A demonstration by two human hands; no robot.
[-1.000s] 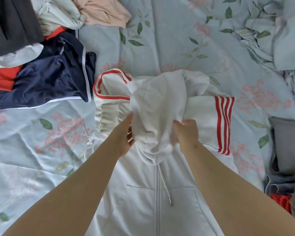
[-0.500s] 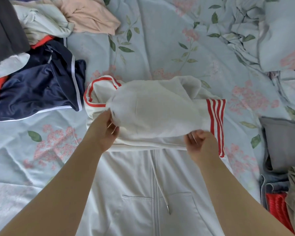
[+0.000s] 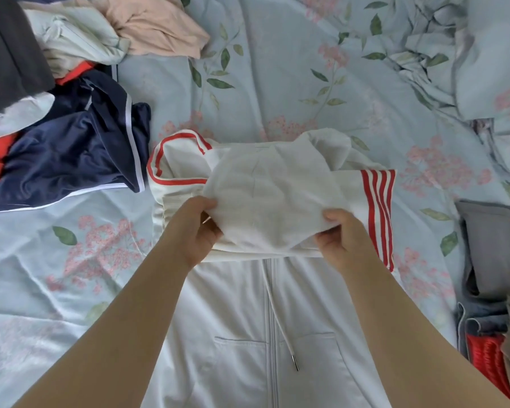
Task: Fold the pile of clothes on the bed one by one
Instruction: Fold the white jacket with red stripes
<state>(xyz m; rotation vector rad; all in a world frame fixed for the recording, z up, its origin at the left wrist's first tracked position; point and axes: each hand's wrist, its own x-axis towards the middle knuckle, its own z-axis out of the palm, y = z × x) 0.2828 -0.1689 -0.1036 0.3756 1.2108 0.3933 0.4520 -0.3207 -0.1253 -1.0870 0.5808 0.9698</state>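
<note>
A white zip hoodie point(image 3: 242, 334) with red stripes lies front-up on the floral bed sheet point(image 3: 277, 83), its sleeves folded across the chest. Its hood point(image 3: 274, 198) is spread flat over the folded sleeves. My left hand point(image 3: 198, 231) grips the hood's left edge. My right hand point(image 3: 343, 240) grips the hood's right lower edge beside the red-striped cuff point(image 3: 379, 207). A white drawstring point(image 3: 280, 319) with a metal tip hangs down along the zip.
An unfolded pile sits at the upper left: a navy jacket point(image 3: 71, 148), a dark grey garment point(image 3: 9, 54), pale green point(image 3: 74, 36) and peach point(image 3: 156, 25) clothes. Folded grey point(image 3: 498, 245), red point(image 3: 489, 360) and khaki items lie at the right edge. Crumpled bedding fills the upper right.
The hood, bunched between both hands a second ago, has been pulled wide and laid flat across the sleeves. Both hands have moved apart to its two edges.
</note>
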